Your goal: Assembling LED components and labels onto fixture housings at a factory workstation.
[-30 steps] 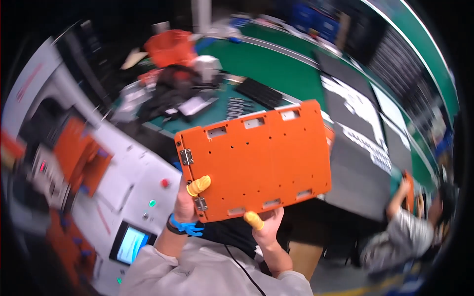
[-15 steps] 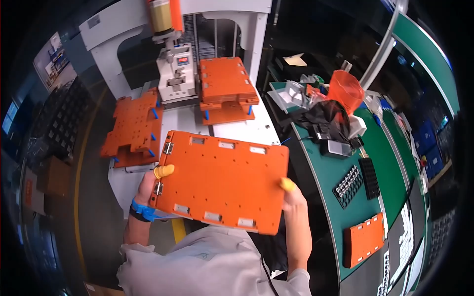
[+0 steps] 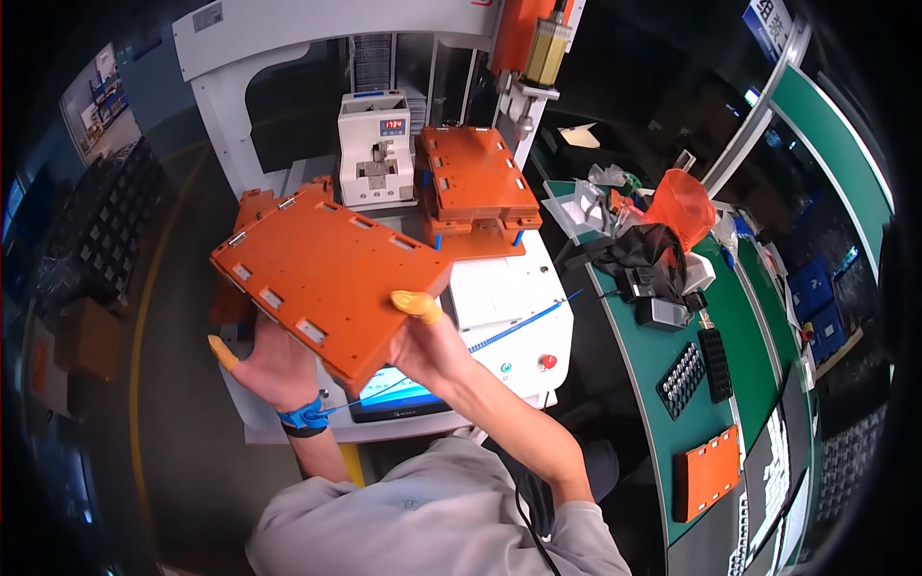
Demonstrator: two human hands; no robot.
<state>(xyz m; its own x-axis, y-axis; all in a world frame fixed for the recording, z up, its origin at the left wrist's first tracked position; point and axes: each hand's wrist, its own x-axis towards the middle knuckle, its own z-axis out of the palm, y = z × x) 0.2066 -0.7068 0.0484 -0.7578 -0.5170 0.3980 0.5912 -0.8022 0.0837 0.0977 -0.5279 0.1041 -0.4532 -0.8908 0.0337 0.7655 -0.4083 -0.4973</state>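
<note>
A flat orange fixture plate (image 3: 331, 264) with metal inserts along its edges is tilted over the left part of the white machine table. My right hand (image 3: 437, 346) grips its near right corner, the thumb in a yellow finger cot lying on top. Below the near left edge, my left hand (image 3: 279, 370) has its palm turned up and its yellow-tipped thumb spread away from the plate; its other fingers are partly hidden underneath. A blue wrist strap (image 3: 305, 416) is on my left wrist. Behind the plate, another orange fixture (image 3: 252, 204) is mostly covered.
Several orange plates (image 3: 475, 173) are stacked at the back, right of a white screw feeder (image 3: 376, 149). A spindle head (image 3: 547, 53) hangs above. Nearer are a screen (image 3: 408, 396) and red button (image 3: 548, 362). A green bench (image 3: 624, 384) at right carries black trays (image 3: 682, 381) and an orange block (image 3: 708, 472).
The plate has moved left and away from me, turning and tilting. My left thumb has come off its top, and my right hand has followed leftward. The spindle head has shifted right.
</note>
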